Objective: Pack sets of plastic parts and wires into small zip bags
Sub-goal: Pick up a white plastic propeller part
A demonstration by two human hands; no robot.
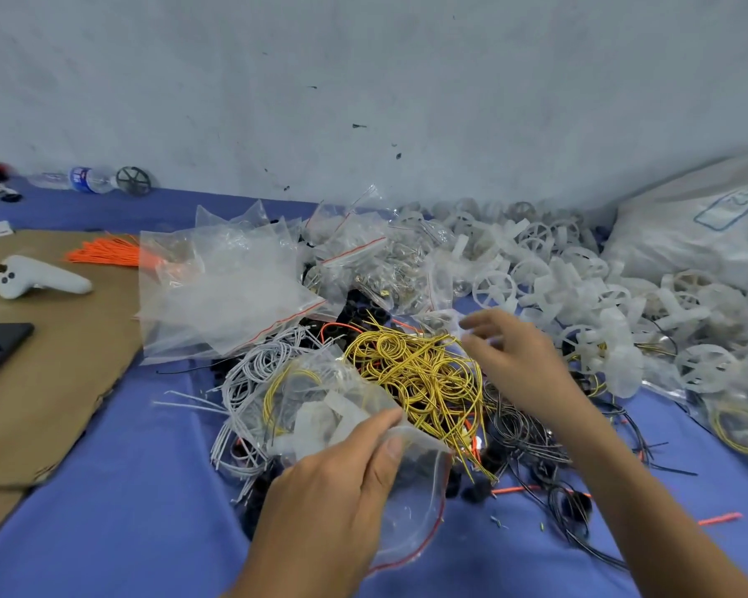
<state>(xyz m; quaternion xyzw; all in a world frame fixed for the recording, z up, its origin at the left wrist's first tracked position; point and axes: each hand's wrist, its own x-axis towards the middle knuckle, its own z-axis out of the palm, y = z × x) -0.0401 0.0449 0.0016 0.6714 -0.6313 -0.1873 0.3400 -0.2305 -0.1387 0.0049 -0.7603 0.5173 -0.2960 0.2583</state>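
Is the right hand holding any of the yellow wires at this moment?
No, the right hand hovers blurred above the yellow wires with nothing visibly in its fingers, while the left hand holds the zip bag.

Small-parts packing workshop

A blue-covered counter (104,489) against a scuffed wall (363,79) carries heaps of white plastic wheels (579,287), tangled wire coils (419,373), loose zip bags (225,287) and a bulk sack (704,235).
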